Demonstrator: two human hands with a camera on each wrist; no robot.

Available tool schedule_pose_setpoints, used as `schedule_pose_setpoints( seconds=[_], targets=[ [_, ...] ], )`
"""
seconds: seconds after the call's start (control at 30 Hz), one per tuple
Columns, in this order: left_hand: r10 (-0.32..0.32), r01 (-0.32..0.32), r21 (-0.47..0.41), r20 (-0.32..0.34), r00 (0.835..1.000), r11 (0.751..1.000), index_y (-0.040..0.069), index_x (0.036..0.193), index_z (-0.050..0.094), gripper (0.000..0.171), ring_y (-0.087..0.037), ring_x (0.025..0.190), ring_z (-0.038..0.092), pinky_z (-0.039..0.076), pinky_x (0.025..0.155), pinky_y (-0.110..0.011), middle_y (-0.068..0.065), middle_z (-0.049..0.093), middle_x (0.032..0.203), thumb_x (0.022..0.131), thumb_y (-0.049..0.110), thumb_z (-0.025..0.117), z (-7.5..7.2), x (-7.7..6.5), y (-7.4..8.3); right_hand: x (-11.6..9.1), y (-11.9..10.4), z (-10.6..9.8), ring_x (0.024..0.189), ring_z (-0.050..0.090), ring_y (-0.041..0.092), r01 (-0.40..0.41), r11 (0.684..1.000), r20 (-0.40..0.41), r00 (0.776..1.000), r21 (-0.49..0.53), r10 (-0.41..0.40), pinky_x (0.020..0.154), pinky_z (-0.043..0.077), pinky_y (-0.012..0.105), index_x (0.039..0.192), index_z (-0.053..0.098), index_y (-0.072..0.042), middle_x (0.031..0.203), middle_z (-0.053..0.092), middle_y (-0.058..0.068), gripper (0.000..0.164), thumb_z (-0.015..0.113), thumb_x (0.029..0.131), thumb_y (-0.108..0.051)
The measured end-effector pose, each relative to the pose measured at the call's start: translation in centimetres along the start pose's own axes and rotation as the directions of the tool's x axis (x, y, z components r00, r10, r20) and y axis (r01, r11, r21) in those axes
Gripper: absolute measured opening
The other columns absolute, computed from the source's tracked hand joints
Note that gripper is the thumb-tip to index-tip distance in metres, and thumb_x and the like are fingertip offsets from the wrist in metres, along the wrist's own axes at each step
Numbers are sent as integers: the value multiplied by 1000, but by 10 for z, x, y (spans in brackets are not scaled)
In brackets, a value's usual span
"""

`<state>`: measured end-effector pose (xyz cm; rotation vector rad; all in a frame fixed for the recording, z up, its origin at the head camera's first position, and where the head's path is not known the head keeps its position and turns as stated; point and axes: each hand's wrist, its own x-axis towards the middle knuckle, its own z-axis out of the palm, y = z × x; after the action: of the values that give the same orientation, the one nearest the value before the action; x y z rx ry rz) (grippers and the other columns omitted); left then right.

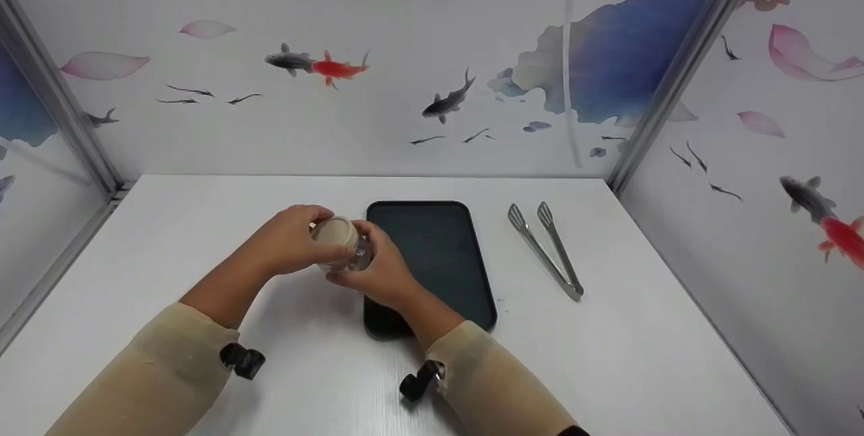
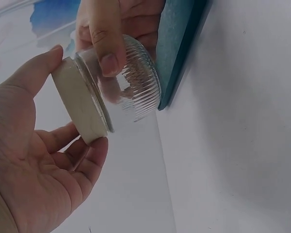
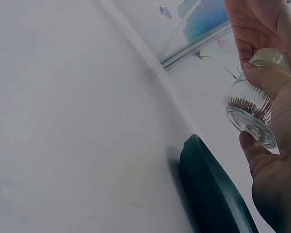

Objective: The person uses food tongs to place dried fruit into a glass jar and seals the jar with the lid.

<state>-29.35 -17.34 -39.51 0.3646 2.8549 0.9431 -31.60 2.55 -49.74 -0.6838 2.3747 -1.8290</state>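
Both hands hold a small ribbed glass jar (image 2: pixel 140 82) with a cream lid (image 2: pixel 80 99), tilted on its side above the table. My left hand (image 1: pixel 295 240) grips the lid by its rim, thumb on one edge and fingertips on the other. Around the glass body, my right hand (image 1: pixel 378 267) curls its fingers and thumb. Some brownish contents (image 3: pixel 250 106) show through the ribbed glass. The lid sits against the jar's mouth in the left wrist view. Beneath the right hand and forearm lies a dark rectangular tray (image 1: pixel 439 254).
Metal tongs (image 1: pixel 557 254) lie spread on the white table (image 1: pixel 641 341), right of the tray. Panels painted with fish and petals (image 1: pixel 405 17) wall the table at the back and sides. Black clips (image 1: pixel 243 360) sit on both sleeve cuffs.
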Motion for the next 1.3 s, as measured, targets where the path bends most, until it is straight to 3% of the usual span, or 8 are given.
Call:
schedule_pose_setpoints(
  seconds=[0.27, 0.4, 0.5, 0.67, 0.8, 1.03, 1.3],
  targets=[
    [102, -102, -16, 65, 993, 995, 11, 160, 48, 84, -35, 136, 56, 56, 103, -54, -14, 48, 163, 88, 33, 85, -3, 0, -1, 0, 1, 0, 135, 56, 8, 20, 1000, 14, 1000, -13, -20, 114, 51, 36, 152, 49, -35, 146, 54, -11, 86, 96, 80, -36],
    [113, -111, -30, 74, 991, 993, 14, 161, 47, 84, -35, 135, 55, 56, 101, -53, -13, 47, 163, 87, 28, 85, -2, -1, -2, 1, 3, 0, 135, 56, 8, 17, 1000, 19, 1000, -20, -17, 112, 51, 36, 151, 50, -37, 146, 54, -11, 84, 95, 80, -37],
    [83, -81, -23, 72, 994, 996, 15, 164, 42, 87, -37, 135, 56, 57, 100, -55, -15, 42, 167, 89, 39, 82, -1, -1, -1, 0, 3, 0, 133, 57, 7, 0, 1000, 16, 1000, -18, 1, 111, 52, 35, 149, 50, -39, 145, 54, -12, 83, 95, 80, -37],
    [-10, 8, 38, 37, 999, 999, 13, 166, 36, 101, -39, 136, 57, 56, 102, -59, -21, 43, 164, 91, 73, 67, 2, -2, 2, 1, 2, 1, 129, 61, 6, -13, 1000, 10, 1000, 1, 13, 108, 55, 34, 148, 51, -38, 144, 55, -13, 82, 96, 80, -33],
    [-38, 37, 60, 17, 999, 997, 7, 161, 42, 102, -37, 128, 61, 58, 96, -56, -21, 52, 154, 91, 78, 65, 3, -3, 4, 1, 2, 1, 127, 62, 5, -5, 1000, 5, 1000, 4, 5, 106, 56, 32, 147, 52, -38, 143, 55, -14, 82, 97, 79, -31],
    [-3, 2, 28, 51, 999, 1000, 11, 157, 49, 86, -35, 132, 58, 57, 100, -54, -18, 51, 156, 92, 60, 74, 2, -2, 3, 1, 2, 1, 131, 59, 8, 9, 999, 23, 1000, 39, -10, 105, 57, 31, 147, 52, -38, 143, 55, -12, 82, 97, 79, -28],
    [121, -123, 13, 87, 989, 992, 16, 159, 49, 80, -33, 129, 57, 57, 96, -50, -14, 49, 159, 88, 34, 80, -2, 0, -2, -1, 1, -1, 134, 56, 7, 0, 1000, 24, 1000, -28, 1, 111, 53, 35, 151, 49, -38, 146, 53, -12, 85, 96, 80, -36]
  ],
)
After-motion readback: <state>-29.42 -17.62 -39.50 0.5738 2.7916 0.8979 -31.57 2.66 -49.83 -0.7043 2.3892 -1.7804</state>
